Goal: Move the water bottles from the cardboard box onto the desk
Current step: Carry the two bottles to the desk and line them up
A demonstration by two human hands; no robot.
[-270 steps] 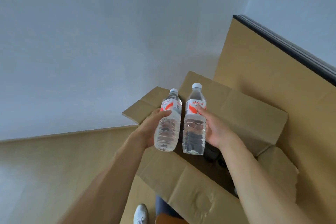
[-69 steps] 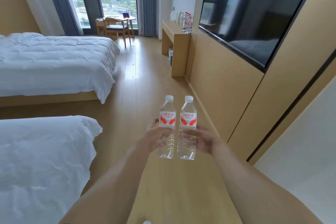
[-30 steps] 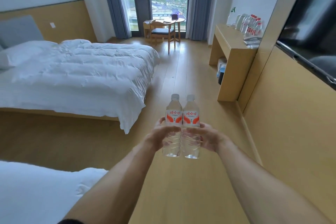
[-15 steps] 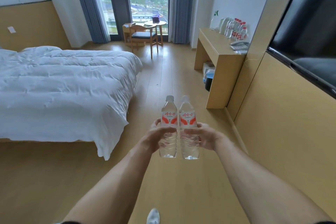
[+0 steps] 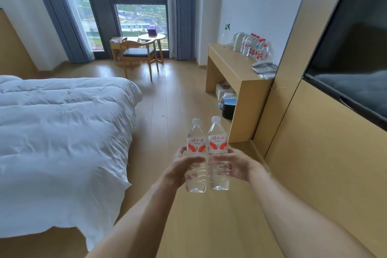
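I hold two clear water bottles with red-and-white labels and white caps upright in front of me, side by side and touching. My left hand [image 5: 182, 166] grips the left bottle [image 5: 195, 153] round its lower body. My right hand [image 5: 237, 165] grips the right bottle [image 5: 217, 151] the same way. The wooden desk [image 5: 228, 65] stands ahead on the right against the wall. Several more bottles [image 5: 254, 47] stand in a row at its far end. The cardboard box is out of view.
A white kettle [image 5: 238, 41] and a telephone [image 5: 264, 67] sit on the desk; a dark bin [image 5: 227, 109] and bags are under it. A white bed [image 5: 62, 128] fills the left. A chair [image 5: 139, 54], a round table and a window lie ahead; a TV [image 5: 354, 52] hangs right.
I have carried both bottles from the box across the room; the desk and window have come nearer and the bed has slid left. My grip on the bottles is unchanged.
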